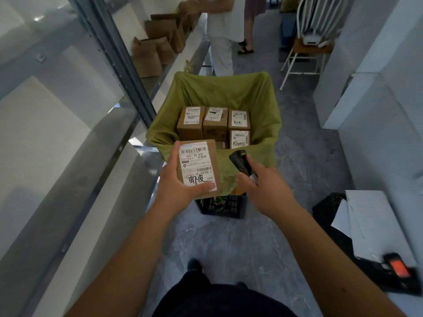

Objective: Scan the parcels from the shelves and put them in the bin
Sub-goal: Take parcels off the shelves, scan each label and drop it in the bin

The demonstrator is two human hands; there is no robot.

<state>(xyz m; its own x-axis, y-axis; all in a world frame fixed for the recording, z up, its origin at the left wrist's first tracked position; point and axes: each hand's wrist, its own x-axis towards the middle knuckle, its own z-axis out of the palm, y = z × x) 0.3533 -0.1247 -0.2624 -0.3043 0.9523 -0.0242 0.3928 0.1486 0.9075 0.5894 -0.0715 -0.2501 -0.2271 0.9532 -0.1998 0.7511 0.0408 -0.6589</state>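
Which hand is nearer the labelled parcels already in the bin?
Right. The right hand, gripping the scanner, sits just below the parcels in the bin. The left hand holds its own parcel further left.

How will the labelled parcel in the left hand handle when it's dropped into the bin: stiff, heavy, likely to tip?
The parcel looks like a stiff cardboard box with crisp edges. The left hand holds it alone, so it is probably light. Its flat faces suggest it will settle among the boxes in the bin rather than roll.
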